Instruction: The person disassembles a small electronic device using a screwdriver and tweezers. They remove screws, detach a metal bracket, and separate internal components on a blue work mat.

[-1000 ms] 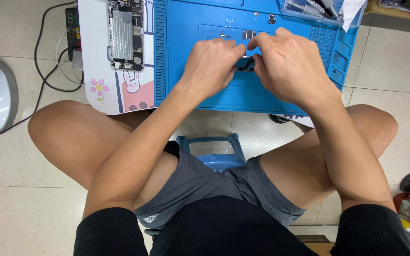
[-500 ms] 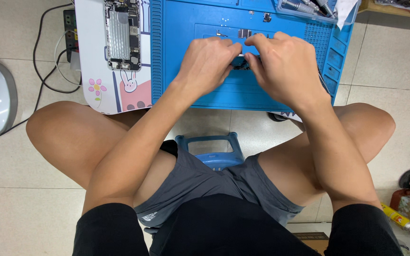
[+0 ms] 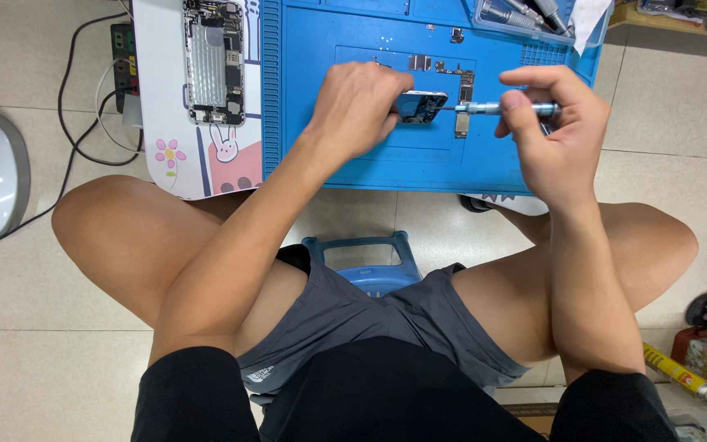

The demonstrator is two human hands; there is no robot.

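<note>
Two hands worked over the blue mat point(image 3: 353, 155) on the desk: left hand point(image 3: 355, 106) closed around a small circuit board point(image 3: 419, 106) near mat centre, right hand point(image 3: 554, 131) pinched shut on a slim metal screwdriver point(image 3: 505, 107), tip touching the board from 3 o'clock. Opened phone chassis point(image 3: 214, 61) lay well apart at 9 o'clock; loose small parts point(image 3: 461, 82) sat just beside the board at 1 o'clock.
</note>
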